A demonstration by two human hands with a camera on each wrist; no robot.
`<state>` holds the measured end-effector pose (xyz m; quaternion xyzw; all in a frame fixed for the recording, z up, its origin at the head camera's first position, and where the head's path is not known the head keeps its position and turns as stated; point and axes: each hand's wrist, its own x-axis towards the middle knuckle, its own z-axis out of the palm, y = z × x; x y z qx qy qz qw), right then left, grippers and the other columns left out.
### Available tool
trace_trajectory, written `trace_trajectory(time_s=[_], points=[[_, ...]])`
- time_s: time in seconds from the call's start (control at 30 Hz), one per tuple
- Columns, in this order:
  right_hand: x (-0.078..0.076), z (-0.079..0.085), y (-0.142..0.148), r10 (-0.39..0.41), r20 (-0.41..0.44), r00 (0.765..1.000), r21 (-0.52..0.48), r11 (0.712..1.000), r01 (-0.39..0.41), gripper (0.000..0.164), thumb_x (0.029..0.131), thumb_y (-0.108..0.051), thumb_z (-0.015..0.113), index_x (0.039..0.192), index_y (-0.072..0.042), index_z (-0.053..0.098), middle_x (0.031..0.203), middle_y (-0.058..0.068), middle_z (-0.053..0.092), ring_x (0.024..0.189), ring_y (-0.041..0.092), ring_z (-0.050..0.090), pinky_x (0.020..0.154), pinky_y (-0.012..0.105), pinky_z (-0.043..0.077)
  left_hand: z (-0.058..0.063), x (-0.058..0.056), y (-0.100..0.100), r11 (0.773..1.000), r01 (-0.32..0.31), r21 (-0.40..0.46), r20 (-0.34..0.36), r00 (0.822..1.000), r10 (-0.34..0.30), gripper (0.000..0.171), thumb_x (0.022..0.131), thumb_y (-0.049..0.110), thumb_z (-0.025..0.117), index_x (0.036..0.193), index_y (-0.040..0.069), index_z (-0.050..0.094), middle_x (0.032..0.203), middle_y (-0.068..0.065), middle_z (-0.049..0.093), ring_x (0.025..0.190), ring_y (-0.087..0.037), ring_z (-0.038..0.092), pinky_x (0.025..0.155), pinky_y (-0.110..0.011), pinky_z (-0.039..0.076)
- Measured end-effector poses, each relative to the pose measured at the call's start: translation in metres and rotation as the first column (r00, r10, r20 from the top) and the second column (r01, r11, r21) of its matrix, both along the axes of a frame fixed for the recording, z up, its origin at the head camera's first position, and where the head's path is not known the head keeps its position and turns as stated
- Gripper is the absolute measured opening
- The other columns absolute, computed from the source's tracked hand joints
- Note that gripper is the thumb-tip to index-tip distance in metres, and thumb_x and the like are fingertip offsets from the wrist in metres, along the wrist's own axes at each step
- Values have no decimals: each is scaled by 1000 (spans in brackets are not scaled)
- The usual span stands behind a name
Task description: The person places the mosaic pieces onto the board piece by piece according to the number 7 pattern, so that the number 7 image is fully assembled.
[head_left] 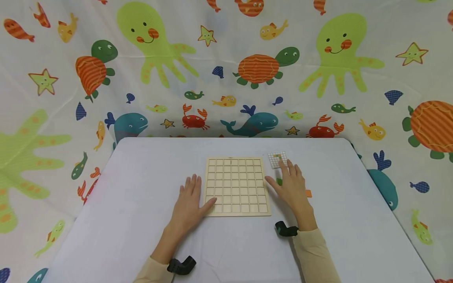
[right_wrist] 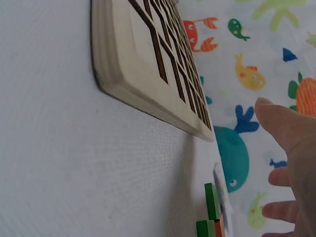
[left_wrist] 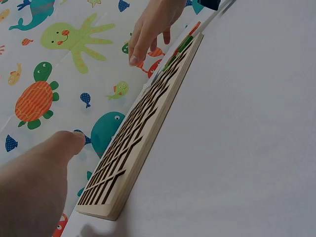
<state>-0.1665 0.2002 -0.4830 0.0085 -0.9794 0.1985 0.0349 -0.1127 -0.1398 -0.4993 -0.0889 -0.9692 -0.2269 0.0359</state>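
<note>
A square wooden grid board (head_left: 238,216) with rows of shallow square cells lies flat on the table. My left hand (head_left: 189,202) is at its left side, fingers extended, the thumb reaching over the lower left corner. Off the right side, my right hand (head_left: 293,188) hovers with spread fingers and nothing held. Beneath it are green pieces (right_wrist: 212,201) and an orange piece (head_left: 309,193), partly hidden by the hand. Just past the right fingertips lies a small card (head_left: 272,161) printed with a grid and a few coloured squares.
A white cloth covers the table (head_left: 148,169). Behind and beside it hangs a curtain (head_left: 219,94) printed with sea animals. A black wrist mount (head_left: 181,265) sits on the left wrist, and another black mount (head_left: 286,229) on the right.
</note>
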Motion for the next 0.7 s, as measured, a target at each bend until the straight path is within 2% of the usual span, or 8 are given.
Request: trace_trajectory(time_s=[0.37, 0.7], points=[[-4, -2, 6, -32, 0, 999, -29, 999, 32, 87, 93, -64, 57, 157, -11, 31, 162, 24, 24, 144, 50, 25, 110, 72, 30, -5, 12, 5, 999, 21, 31, 9, 1000, -22, 97, 93, 60, 60, 155, -8, 27, 163, -24, 26, 154, -38, 21, 126, -55, 21], [-4, -5, 15, -36, 13, 999, -82, 996, 37, 79, 96, -58, 57, 154, -8, 36, 159, 26, 30, 142, 53, 29, 106, 74, 31, -18, 21, 6, 999, 27, 41, 3, 1000, -27, 97, 92, 62, 59, 154, -6, 29, 162, -23, 29, 154, -35, 24, 126, -51, 22]])
